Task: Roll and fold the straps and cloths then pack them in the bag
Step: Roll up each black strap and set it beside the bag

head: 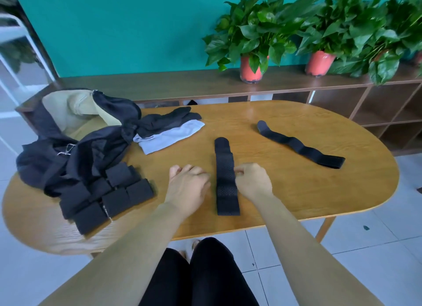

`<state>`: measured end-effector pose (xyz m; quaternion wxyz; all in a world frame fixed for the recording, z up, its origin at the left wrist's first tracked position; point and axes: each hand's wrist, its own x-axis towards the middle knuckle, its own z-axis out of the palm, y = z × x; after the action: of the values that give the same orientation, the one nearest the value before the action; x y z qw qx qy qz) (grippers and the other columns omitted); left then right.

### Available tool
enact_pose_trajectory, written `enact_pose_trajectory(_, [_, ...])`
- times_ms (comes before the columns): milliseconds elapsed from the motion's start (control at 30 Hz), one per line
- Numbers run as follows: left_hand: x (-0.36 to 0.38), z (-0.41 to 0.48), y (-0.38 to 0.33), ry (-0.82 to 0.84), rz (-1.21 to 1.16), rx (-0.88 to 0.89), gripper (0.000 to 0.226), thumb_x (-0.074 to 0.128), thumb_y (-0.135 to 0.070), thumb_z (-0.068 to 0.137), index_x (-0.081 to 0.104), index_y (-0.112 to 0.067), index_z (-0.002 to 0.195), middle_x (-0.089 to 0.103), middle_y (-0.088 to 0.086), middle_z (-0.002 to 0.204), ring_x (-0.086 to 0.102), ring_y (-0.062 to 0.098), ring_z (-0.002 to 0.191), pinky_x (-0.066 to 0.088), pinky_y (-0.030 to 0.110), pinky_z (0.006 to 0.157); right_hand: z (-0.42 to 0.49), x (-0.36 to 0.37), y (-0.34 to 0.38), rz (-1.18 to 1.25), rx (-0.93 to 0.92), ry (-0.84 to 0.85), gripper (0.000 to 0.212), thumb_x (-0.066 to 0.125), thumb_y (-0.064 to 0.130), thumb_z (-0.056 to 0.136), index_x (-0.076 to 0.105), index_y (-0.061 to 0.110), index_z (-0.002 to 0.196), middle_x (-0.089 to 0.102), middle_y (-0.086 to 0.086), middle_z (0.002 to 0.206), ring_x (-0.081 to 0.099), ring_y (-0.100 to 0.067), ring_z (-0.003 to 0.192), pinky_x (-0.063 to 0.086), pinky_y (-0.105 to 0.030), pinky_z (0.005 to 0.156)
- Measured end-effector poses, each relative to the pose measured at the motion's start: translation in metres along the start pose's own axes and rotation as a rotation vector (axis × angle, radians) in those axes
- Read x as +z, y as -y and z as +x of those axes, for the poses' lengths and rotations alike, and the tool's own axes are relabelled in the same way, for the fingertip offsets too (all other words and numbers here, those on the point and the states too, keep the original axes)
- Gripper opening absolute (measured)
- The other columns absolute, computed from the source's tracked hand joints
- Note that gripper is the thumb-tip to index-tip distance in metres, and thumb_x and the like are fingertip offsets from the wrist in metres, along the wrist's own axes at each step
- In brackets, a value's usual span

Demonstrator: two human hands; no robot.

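left hand: grip loose, fingers half bent, empty, just left of long black perforated fabric strap.
right hand: grip narrow, fingertips curled at strap's right edge; pinch unclear.
strap: flat on oval wooden table, centre frame.

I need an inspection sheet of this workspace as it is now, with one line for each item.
Surface: oval wooden table.
Job's things: flat black strap between the hands; wavy strap farther right; rolled straps in front of the open bag at the left; dark cloth and white cloth lie loose by the bag.
Clutter: nothing seen.
Hands: left hand relaxed, left of the flat strap, holds nothing; right hand curled at its right edge, pinch unclear.
Cables: nothing seen.
Surroundings: low shelf with potted plants, teal wall, tiled floor.
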<state>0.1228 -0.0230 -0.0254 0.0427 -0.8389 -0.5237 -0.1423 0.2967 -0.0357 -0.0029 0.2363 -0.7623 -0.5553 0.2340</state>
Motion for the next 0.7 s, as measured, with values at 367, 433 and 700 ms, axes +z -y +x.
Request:
enact_pose_trajectory(367, [0.015, 0.003, -0.020, 0.274, -0.094, 0.040, 0.046, 0.055, -0.053, 0.088, 0.054, -0.035, 0.131, 0.044, -0.016, 0.143, 0.031, 0.008, 0.134, 0.009, 0.041, 0.104, -0.009, 0.018, -0.027, -0.468, -0.530, 0.116, 0.033, 0.048, 0.017, 0.086, 0.059, 0.027, 0.116, 0.059, 0.012, 0.119, 0.031, -0.013, 0.124, 0.025, -0.031, 0.091])
enact_pose_trajectory(433, [0.015, 0.004, -0.017, 0.306, -0.079, 0.048, 0.048, 0.054, -0.055, 0.088, 0.054, -0.036, 0.131, 0.043, -0.018, 0.144, 0.027, 0.007, 0.135, 0.008, 0.044, 0.105, -0.001, 0.022, -0.022, -0.471, -0.486, 0.114, 0.034, 0.046, 0.016, 0.087, 0.053, 0.026, 0.119, 0.059, 0.007, 0.117, 0.031, -0.014, 0.124, 0.027, -0.032, 0.094])
enact_pose_trajectory(700, [0.015, 0.008, -0.007, 0.369, -0.095, 0.077, 0.049, 0.054, -0.058, 0.087, 0.055, -0.037, 0.131, 0.038, -0.020, 0.147, 0.018, 0.004, 0.138, -0.001, 0.048, 0.110, 0.047, 0.025, -0.002, -0.617, -0.365, 0.196, 0.047, 0.038, 0.017, 0.093, 0.038, 0.027, 0.139, 0.040, 0.008, 0.144, 0.029, -0.020, 0.128, 0.028, -0.037, 0.102])
